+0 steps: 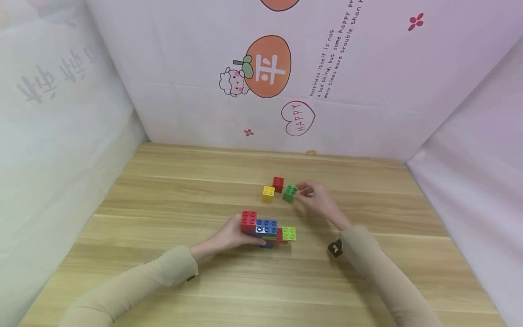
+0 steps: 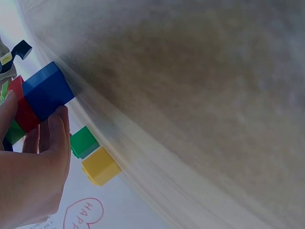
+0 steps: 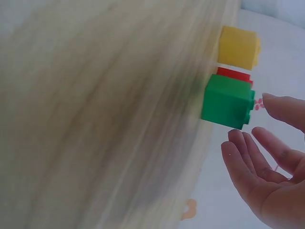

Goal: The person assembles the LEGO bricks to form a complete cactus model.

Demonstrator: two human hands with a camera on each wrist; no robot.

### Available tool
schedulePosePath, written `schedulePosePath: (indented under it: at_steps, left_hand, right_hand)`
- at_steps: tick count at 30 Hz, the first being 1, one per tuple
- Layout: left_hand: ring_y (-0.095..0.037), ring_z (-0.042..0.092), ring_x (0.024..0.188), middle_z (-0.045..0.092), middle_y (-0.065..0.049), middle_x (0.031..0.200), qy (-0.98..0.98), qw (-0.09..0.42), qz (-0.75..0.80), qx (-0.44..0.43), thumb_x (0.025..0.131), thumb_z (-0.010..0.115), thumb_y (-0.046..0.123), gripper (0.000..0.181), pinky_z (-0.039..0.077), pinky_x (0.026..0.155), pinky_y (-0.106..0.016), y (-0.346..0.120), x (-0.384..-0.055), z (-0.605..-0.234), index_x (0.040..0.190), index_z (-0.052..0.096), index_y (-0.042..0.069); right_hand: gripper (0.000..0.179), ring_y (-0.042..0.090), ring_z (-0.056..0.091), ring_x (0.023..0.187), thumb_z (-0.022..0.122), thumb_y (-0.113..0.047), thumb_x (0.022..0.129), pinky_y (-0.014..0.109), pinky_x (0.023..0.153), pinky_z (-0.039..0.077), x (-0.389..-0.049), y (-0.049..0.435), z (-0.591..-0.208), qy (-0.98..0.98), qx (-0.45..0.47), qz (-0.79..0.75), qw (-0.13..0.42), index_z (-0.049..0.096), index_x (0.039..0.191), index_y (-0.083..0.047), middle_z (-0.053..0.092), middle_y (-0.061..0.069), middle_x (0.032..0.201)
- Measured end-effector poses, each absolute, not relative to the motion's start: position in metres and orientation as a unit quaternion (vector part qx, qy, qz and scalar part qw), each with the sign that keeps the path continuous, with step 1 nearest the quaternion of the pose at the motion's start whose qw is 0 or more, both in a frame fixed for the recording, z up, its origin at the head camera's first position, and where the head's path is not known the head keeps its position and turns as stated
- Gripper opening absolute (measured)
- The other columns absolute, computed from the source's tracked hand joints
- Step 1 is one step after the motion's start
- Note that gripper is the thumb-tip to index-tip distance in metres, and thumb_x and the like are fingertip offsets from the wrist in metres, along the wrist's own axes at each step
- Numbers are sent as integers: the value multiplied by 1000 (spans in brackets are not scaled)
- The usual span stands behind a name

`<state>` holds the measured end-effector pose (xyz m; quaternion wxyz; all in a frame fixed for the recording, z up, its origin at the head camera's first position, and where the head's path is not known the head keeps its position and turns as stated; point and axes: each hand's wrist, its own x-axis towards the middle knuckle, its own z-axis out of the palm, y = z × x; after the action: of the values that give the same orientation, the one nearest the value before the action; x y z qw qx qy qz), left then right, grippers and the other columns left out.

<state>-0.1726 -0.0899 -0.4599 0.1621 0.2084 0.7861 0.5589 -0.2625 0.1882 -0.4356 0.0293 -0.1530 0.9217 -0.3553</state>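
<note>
R hand point(image 1: 320, 198) half-curled nr grn blk point(image 1: 289, 194)

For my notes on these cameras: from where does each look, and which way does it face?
Head: worn on the head, looking forward and down at the table; left hand, right hand and sleeves show.
Left wrist: on that wrist, looking at the joined bricks; the left hand shows.
Right wrist: on that wrist, looking at the green brick; the right hand shows.
Both wrist views show the yellow brick.
</note>
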Motion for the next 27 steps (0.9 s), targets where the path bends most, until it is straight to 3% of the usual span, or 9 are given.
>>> schedulePosePath:
  at_steps: [16,27]
  left_hand:
    - [-20,68,115,72,-7,123,786,166,557,209,78,84,18,54,53,105,-36,-89,-173,-461,127,64,11]
    - [-21,69,114,73,-9,121,790,153,552,218,77,85,18,53,53,104,-33,-89,-175,-462,125,64,9]
  right_hand:
    - [40,33,69,103,72,-18,89,45,91,60,-274,185,-447,926,-147,-345,48,62,123,1,69,21,119]
    - [37,28,68,104,72,-21,90,45,96,58,-270,185,-447,923,-147,-352,47,64,121,-3,71,16,115]
